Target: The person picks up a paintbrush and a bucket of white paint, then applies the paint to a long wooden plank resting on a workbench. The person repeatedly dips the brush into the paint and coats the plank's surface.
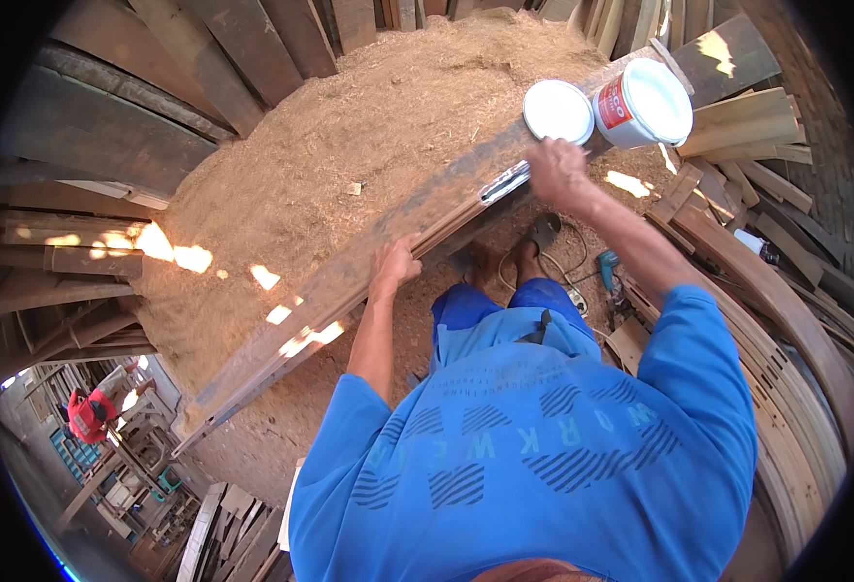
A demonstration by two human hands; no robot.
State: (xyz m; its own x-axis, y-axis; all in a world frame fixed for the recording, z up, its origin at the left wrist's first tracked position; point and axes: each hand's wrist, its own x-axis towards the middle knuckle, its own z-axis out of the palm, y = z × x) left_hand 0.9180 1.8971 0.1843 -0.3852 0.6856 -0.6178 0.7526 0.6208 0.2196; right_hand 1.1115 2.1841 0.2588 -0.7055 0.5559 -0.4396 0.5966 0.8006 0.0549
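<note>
"How much room do you have along the edges?"

"My left hand (396, 264) is at the near edge of a long, narrow brown wooden strip (451, 225), which slants along a long grey-brown wooden plank (427, 204) through the middle of the frame. Beyond the plank, a broad heap of tan sawdust (398, 116) fills the upper centre, with brown boards (136, 107) crowding the upper left. On my near side, a teal power drill (608, 270) lies on the floor, right of centre."

"And your fingers?"

"My left ones are bent closed over the strip, gripping its edge. My right hand (558, 167) is half curled over the strip's upper-right end, beside a glossy white smear (506, 181)."

"Which containers are near?"

"An open white plastic bucket (645, 105) with a red label stands at the upper right. Its inside looks white, but I can't judge how full it is. A round white lid (557, 112) lies just beside it, near my right hand."

"Anything hard to make out?"

"My right fingers are blurred; I cannot tell whether they hold something. A person in red (87, 417) at the lower left is too small to read clearly, and my blue shirt (533, 456) hides much of the floor."
</note>
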